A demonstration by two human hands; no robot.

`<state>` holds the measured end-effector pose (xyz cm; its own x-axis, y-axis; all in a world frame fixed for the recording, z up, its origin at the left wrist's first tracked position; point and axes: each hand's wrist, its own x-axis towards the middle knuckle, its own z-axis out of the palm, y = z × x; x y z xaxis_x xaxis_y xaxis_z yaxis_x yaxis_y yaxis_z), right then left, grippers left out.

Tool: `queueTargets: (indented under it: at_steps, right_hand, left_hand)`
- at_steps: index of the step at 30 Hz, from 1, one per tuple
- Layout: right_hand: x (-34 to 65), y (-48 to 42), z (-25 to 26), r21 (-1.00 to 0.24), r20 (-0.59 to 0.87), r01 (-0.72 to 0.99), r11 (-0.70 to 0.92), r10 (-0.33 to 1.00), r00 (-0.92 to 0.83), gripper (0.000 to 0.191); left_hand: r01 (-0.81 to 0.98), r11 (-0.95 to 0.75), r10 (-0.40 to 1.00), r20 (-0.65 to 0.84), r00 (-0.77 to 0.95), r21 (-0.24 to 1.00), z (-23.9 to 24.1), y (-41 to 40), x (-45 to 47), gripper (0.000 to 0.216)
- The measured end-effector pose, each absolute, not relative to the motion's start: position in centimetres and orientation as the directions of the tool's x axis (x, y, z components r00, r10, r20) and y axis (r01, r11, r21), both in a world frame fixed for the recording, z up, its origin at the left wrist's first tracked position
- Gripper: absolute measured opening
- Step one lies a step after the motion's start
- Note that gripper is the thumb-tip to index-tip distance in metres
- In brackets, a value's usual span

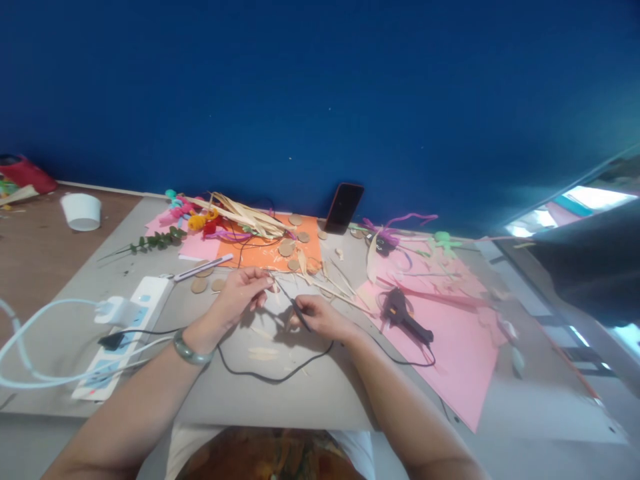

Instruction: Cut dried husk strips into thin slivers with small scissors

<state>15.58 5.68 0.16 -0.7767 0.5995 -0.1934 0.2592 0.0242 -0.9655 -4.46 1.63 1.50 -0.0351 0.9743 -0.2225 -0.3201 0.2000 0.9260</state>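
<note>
My left hand (245,291) has thumb and fingers pinched together on a small pale strip of dried husk (277,291). A slim black pointed tool (299,313) is gripped in my right hand (320,317). Its thin tip reaches up to the strip by my left fingertips; whether it has one blade or two is too blurred to tell. Below my hands, several small pale cut pieces (263,353) lie on the grey board (300,407). A black cord (273,381) loops across the board beneath my hands.
A power strip (145,297) with plugs and cables stands left, near a box cutter (203,267). Behind are wooden discs (287,248), orange paper (313,243), husk strips (250,217) and an upright phone (345,208). Right, a glue gun (406,317) rests on pink paper (455,363).
</note>
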Motion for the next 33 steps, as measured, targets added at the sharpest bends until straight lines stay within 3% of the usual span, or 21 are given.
queueTargets:
  at_steps: [24, 33]
  right_hand:
    - [15.53, 5.69, 0.09, -0.962, -0.225, 0.272, -0.014, 0.601, -0.767, 0.026]
    - [15.5, 5.74, 0.22, -0.967, -0.196, 0.256, 0.003, 0.635, -0.747, 0.038]
  left_hand:
    - [-0.295, 0.179, 0.977, -0.206, -0.063, 0.939, 1.46, 1.64, -4.53, 0.02]
    - [-0.283, 0.206, 0.972, -0.23, -0.056, 0.937, 1.63, 1.65, -4.47, 0.024]
